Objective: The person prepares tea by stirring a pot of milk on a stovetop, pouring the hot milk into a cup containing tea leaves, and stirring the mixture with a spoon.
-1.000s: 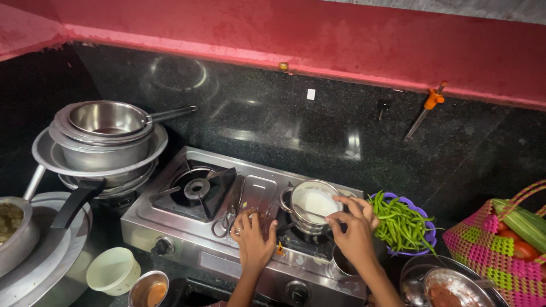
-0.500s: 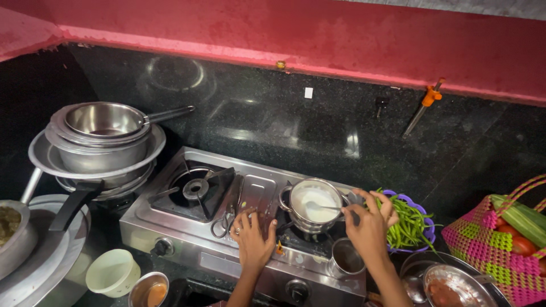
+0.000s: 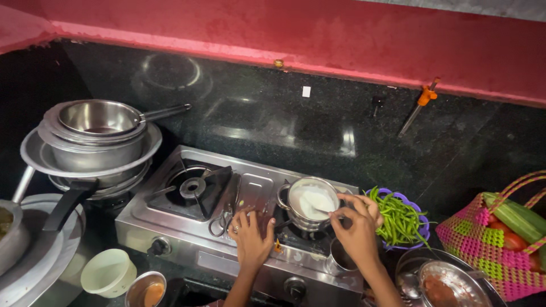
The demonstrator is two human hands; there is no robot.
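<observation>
Head camera is looking down at a two-burner steel stove (image 3: 193, 227) on a dark worktop (image 3: 318, 125). A small steel pot (image 3: 311, 203) of white liquid is sitting on the right burner. The right hand (image 3: 358, 230) is hovering at the pot's right rim, its fingers (image 3: 341, 219) pinching together on a thin spoon handle (image 3: 327, 211) that is reaching into the liquid. The left hand (image 3: 253, 239) is lying flat on the stove top just left of the pot, fingers spread apart and holding nothing. Scissors (image 3: 223, 219) are lying just left of that hand. A purple bowl of green chillies (image 3: 398, 219) is sitting right of the pot. Stacked steel pans (image 3: 96, 142) are standing at far left.
</observation>
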